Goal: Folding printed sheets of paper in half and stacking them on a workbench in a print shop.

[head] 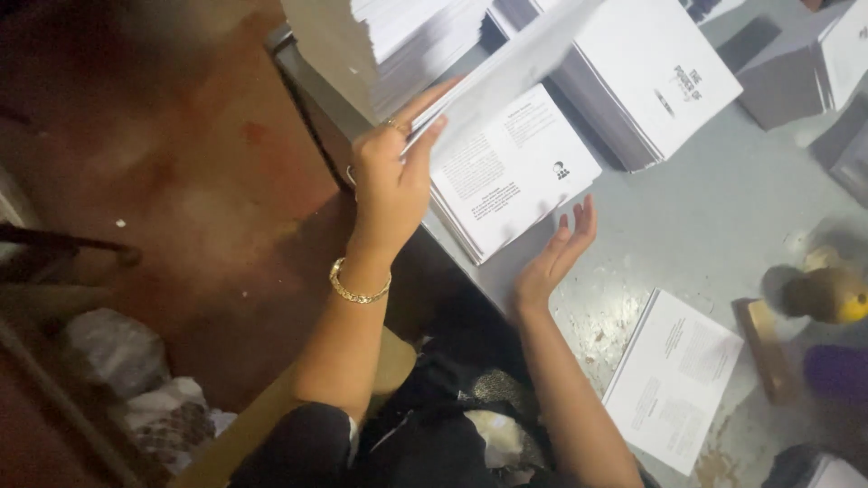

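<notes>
Sheet [506, 72] pinched in raised left hand [391, 185] fingers; right hand [553, 258] fingers spread wide.

A worn grey table [723, 217] stands over a dim reddish-brown floor [181, 181].

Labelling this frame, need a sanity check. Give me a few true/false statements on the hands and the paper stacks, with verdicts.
1. The left hand grips a sheet lifted above the stack of printed sheets. True.
2. The right hand is closed around a pen. False: it is open, palm up, holding nothing, at the stack's near edge.
3. A gold bracelet sits on the left wrist. True.
4. The grey table holds just one stack. False: more stacks lie behind, and a separate printed sheet lies by the right forearm.
5. The lifted sheet is blurred. True.
</notes>
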